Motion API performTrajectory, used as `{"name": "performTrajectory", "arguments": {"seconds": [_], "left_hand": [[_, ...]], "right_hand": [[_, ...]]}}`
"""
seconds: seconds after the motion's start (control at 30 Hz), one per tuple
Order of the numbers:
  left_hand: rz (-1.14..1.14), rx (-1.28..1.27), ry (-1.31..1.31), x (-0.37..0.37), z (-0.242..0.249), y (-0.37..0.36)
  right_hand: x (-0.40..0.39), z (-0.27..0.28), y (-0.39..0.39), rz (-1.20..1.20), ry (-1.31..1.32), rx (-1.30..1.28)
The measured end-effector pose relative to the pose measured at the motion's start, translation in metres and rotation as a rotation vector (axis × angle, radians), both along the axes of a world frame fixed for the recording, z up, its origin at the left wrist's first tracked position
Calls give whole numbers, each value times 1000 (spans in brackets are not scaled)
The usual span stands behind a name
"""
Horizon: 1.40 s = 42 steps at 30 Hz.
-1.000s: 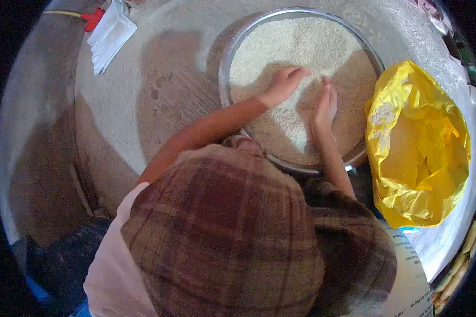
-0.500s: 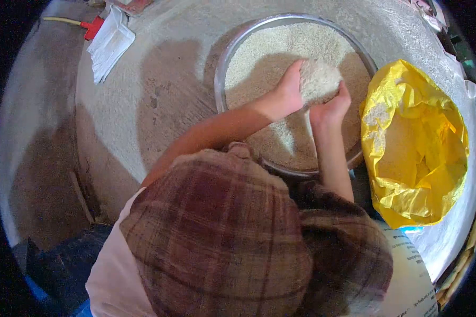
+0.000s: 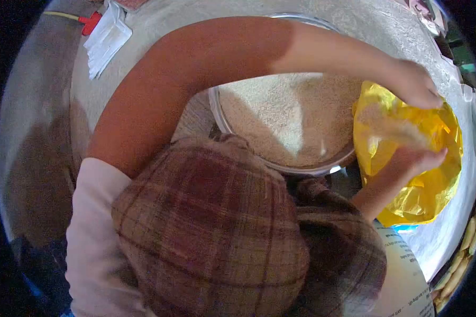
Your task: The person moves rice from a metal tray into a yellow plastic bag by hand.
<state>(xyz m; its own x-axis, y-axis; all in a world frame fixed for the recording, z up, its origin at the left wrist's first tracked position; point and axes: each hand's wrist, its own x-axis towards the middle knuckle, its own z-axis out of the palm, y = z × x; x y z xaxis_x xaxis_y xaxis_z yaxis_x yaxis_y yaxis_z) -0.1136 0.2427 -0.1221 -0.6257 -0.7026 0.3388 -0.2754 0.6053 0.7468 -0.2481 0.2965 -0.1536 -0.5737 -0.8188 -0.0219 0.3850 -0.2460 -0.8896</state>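
Note:
My left arm reaches across the wide metal basin [image 3: 212, 100], and my left hand [image 3: 415, 87] is over the far side of the yellow sack [image 3: 373, 150]. Its fingers look stretched, though motion blurs them. Over the near part of the sack's mouth, my right hand [image 3: 415, 161] is open with its thumb out. Between the two hands, a blurred pale stream of rice grains [image 3: 402, 129] is in the air over the sack. More rice [image 3: 269, 124] fills the basin, partly in the shadow of my arm.
A white folded sheet [image 3: 108, 42] lies at the upper left beside a red tool head [image 3: 91, 24] with a yellowish handle. Plaid cloth [image 3: 211, 222] covers the lower middle. A printed pale surface [image 3: 404, 269] shows at the lower right, near long yellowish pieces [image 3: 460, 259].
Both hands, cupped together round a heap of rice above the basin, have moved right to the yellow sack. They are now apart, and the rice has left them.

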Motion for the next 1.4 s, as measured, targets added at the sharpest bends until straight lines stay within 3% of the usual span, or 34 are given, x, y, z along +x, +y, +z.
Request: {"name": "performTrajectory", "arguments": {"seconds": [0.07, 0.13, 0.2, 0.27, 0.33, 0.37, 0.43, 0.53, 0.6, 0.7, 0.8, 0.83, 0.9, 0.93, 1.0, 1.07, 1.13, 1.2, 1.3, 1.4], "left_hand": [[73, -43, 24, 27, -32, -17], [242, 181, -47, 73, -40, 0], [386, 225, 52, 112, -67, 9], [459, 307, -197, 151, -84, 17], [543, -30, -444, 189, -136, 14], [547, -25, -448, 202, -154, 25], [602, -346, -605, 221, -178, 43], [734, -373, -554, 211, -190, 76], [774, -312, -520, 197, -191, 91], [816, -191, -466, 169, -182, 113], [840, 163, -207, 147, -182, 118], [839, 156, -207, 143, -189, 117], [695, 545, 467, 134, -205, 115], [692, 611, 674, 129, -206, 113], [671, 552, 618, 127, -194, 117], [651, 496, 564, 125, -190, 114], [480, 1319, 1353, 119, -191, 106], [442, 1333, 1449, 109, -181, 106], [438, 1301, 1551, 98, -166, 98], [465, 1269, 1566, 92, -129, 86]], "right_hand": [[11, 14, 10, -405, 434, 78], [18, 17, 15, -491, 584, 10], [27, 15, 16, -579, 725, -64], [41, 11, 16, -381, 1009, -104], [72, -6, 17, -303, 1123, -257], [88, -19, 17, -180, 1226, -244], [121, -46, 22, 95, 1368, -248], [144, -107, 29, 411, 1410, -156], [135, -174, 28, 563, 1097, 17], [134, -169, 30, 620, 1149, 135], [135, -168, 33, 625, 1087, 85], [136, -168, 34, 620, 1088, 80], [141, -165, 37, 618, 985, 159], [145, -154, 39, 614, 984, 152], [154, -125, 44, 669, 132, 380], [156, -132, 42, 652, 2, 393], [158, -128, 41, 629, -132, 407], [161, -111, 44, 621, -368, 491], [164, -122, 40, 578, -391, 327], [168, -77, 35, 552, -485, 276]]}}
